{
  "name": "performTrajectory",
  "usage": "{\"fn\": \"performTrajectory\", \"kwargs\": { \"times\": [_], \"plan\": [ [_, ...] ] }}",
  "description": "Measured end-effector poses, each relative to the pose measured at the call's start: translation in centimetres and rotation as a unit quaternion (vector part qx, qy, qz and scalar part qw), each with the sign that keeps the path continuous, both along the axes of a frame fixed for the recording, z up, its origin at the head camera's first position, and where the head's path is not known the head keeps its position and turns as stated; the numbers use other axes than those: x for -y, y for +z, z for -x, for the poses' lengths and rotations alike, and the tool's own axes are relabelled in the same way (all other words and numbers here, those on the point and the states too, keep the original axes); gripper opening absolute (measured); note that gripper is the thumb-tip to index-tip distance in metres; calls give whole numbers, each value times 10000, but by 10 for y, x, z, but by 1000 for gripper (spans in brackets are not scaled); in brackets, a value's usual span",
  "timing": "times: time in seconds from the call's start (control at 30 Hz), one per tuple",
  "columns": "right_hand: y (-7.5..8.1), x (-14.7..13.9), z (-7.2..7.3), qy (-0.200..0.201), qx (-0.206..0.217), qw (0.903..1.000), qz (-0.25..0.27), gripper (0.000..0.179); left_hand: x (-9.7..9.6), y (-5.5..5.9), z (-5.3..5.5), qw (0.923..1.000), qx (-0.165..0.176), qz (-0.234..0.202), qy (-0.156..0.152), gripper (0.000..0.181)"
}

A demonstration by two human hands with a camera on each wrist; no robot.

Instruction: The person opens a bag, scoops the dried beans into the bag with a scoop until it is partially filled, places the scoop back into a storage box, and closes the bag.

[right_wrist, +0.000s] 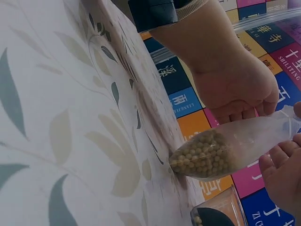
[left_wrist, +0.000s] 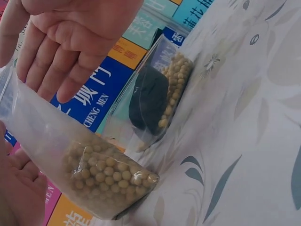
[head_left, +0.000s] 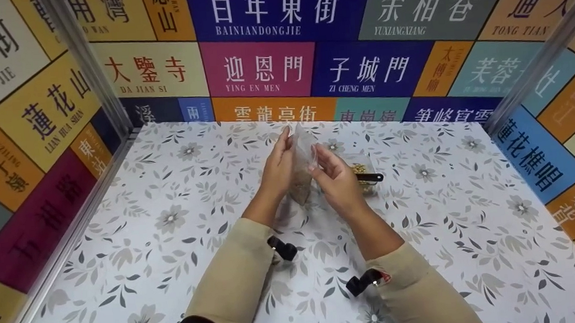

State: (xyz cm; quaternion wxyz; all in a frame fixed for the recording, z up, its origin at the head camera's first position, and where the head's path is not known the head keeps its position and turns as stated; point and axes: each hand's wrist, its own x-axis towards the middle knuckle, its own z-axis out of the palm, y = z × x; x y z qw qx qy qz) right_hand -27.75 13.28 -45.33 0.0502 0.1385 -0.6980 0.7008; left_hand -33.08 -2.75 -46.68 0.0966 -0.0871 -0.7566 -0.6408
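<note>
A translucent plastic bag (head_left: 303, 165) is held upright between my two hands, near the back middle of the table. Pale yellow round beans, like soybeans (left_wrist: 106, 176), fill its lower part; the bag's upper part (right_wrist: 263, 127) has none. My left hand (head_left: 279, 168) grips the bag by its left edge near the top, its fingers lying along the side. From the right, my right hand (head_left: 337, 178) pinches the upper edge between thumb and fingers. In the left wrist view the bag's bottom corner comes down at the tabletop; whether it bears weight there I cannot tell.
Just right of my right hand, a clear plastic box (left_wrist: 141, 103) holds more of these beans and a black scoop (left_wrist: 149, 99), whose handle (head_left: 371, 177) sticks out over the side. A flower-patterned cloth (head_left: 171, 218) covers the table. Sign-covered panels (head_left: 278, 12) stand behind and at both sides.
</note>
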Motion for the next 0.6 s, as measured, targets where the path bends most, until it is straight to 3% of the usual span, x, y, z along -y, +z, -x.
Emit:
{"fn": "performTrajectory", "kwargs": {
  "times": [0.13,0.27,0.43,0.6],
  "plan": [
    [-3,-2,-3,-50,-138,9987,-482,67,0,-1,-1,9999,-22,-134,-9,59],
    [-4,-5,-5,-203,-126,9964,-813,59,4,-1,-4,9998,-113,-87,112,57],
    [-5,-9,-4,-515,43,9959,-746,49,17,1,-10,9988,-278,-233,319,43],
    [-6,-10,-4,-627,32,9968,-490,39,34,5,-19,9972,-436,-561,210,28]
  ]
}}
